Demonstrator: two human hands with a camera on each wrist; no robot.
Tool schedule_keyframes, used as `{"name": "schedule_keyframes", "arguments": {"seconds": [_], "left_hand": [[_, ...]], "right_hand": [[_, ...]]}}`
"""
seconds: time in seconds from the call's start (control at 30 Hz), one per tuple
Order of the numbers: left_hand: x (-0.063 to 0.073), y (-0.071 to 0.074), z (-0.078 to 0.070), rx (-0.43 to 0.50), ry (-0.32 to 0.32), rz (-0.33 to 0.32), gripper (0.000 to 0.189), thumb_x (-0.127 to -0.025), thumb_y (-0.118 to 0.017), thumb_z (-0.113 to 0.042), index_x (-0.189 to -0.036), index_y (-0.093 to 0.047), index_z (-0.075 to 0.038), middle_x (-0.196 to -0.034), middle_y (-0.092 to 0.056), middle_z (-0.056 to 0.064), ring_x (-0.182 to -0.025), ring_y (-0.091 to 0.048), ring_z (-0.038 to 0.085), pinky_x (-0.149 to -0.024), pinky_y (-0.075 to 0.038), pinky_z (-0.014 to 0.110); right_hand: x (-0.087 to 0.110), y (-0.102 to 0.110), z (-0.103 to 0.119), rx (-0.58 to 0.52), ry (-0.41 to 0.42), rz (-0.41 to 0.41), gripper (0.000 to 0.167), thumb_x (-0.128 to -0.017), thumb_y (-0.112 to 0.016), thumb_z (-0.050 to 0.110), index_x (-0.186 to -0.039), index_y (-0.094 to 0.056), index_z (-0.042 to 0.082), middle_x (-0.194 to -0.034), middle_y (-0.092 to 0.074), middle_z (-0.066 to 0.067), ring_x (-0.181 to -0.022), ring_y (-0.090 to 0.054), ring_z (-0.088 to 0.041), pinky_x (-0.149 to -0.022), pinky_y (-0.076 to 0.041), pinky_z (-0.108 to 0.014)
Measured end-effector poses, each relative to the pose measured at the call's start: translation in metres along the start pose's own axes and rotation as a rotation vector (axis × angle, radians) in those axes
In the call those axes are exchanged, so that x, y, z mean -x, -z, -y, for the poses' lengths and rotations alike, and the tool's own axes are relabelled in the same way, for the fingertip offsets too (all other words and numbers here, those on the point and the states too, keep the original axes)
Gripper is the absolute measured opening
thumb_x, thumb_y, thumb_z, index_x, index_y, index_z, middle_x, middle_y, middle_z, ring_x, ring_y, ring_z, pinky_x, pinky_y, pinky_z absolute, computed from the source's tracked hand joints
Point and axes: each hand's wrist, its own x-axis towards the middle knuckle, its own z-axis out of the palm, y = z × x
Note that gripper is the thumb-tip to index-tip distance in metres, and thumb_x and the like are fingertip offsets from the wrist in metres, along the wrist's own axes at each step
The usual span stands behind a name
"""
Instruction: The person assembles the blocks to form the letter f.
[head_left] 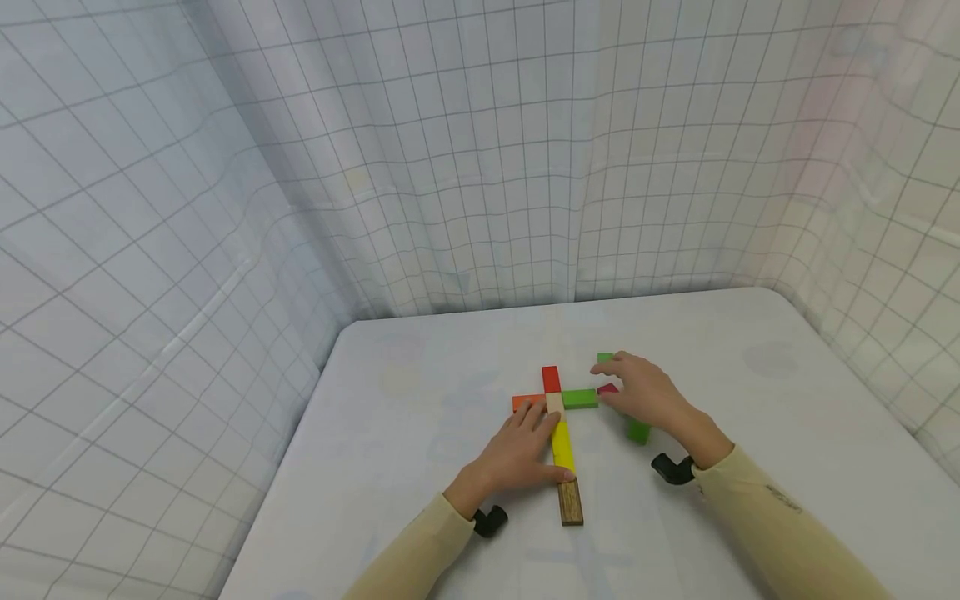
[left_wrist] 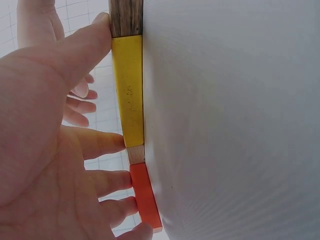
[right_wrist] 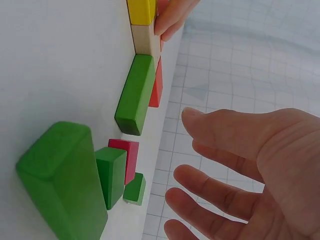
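My left hand [head_left: 517, 452] rests along a cross of wooden blocks with its fingers spread. In the left wrist view its fingertips touch the orange block [left_wrist: 145, 192] and the yellow block [left_wrist: 129, 90], and the thumb meets the dark brown block [left_wrist: 125, 17]. A plain wood block [head_left: 555, 404] forms the centre, with a red block [head_left: 551, 379] beyond it and a green block [head_left: 580, 399] to its right. My right hand [head_left: 643, 390] hovers with loosely bent fingers above loose blocks, holding nothing. Under it lie a pink block [right_wrist: 131, 160] and several green blocks [right_wrist: 65, 175].
The white table [head_left: 405, 433] reaches back to a checked white curtain [head_left: 465, 167], which also hangs along both sides. A black wrist piece [head_left: 672, 469] sits below the right hand, and another black piece [head_left: 491, 522] below the left.
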Motion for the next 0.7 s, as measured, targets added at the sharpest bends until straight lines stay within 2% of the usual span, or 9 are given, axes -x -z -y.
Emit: {"name": "schedule_keyframes", "arguments": {"seconds": [0.17,0.33,0.57,0.7], "left_hand": [[0.000,0.000,-0.001,-0.004,0.000,-0.002,0.097,-0.086,-0.062,-0.071,-0.158,-0.033,-0.014,-0.164,-0.021,0.012,-0.150,-0.020,0.032,-0.118,-0.026,0.050],[0.001,-0.001,-0.001,-0.005,-0.005,-0.009,0.096,-0.086,-0.062,-0.071,-0.157,-0.033,-0.014,-0.164,-0.022,0.012,-0.150,-0.021,0.032,-0.118,-0.027,0.049],[0.001,-0.001,-0.001,-0.008,-0.003,-0.002,0.097,-0.086,-0.061,-0.072,-0.158,-0.032,-0.014,-0.165,-0.020,0.012,-0.150,-0.020,0.033,-0.119,-0.025,0.049],[0.001,0.000,-0.001,-0.003,0.000,-0.002,0.097,-0.086,-0.061,-0.071,-0.158,-0.031,-0.014,-0.165,-0.020,0.012,-0.151,-0.020,0.033,-0.119,-0.025,0.049]], "right_hand": [[0.011,0.006,-0.005,-0.010,-0.042,0.005,0.043,-0.089,-0.077,0.023,-0.129,-0.069,0.010,-0.117,-0.064,-0.013,-0.102,-0.061,-0.031,-0.084,-0.055,-0.050],[0.022,0.008,-0.013,0.002,-0.049,0.000,0.049,-0.089,-0.079,0.026,-0.132,-0.066,0.009,-0.118,-0.064,-0.015,-0.102,-0.062,-0.033,-0.082,-0.055,-0.052],[0.040,0.005,-0.024,0.011,-0.071,-0.007,0.064,-0.084,-0.083,0.035,-0.138,-0.061,0.008,-0.116,-0.063,-0.018,-0.095,-0.064,-0.032,-0.070,-0.055,-0.045],[0.046,0.003,-0.029,0.017,-0.101,0.003,0.070,-0.083,-0.083,0.040,-0.139,-0.059,0.005,-0.116,-0.063,-0.019,-0.095,-0.063,-0.033,-0.069,-0.054,-0.045]]}}
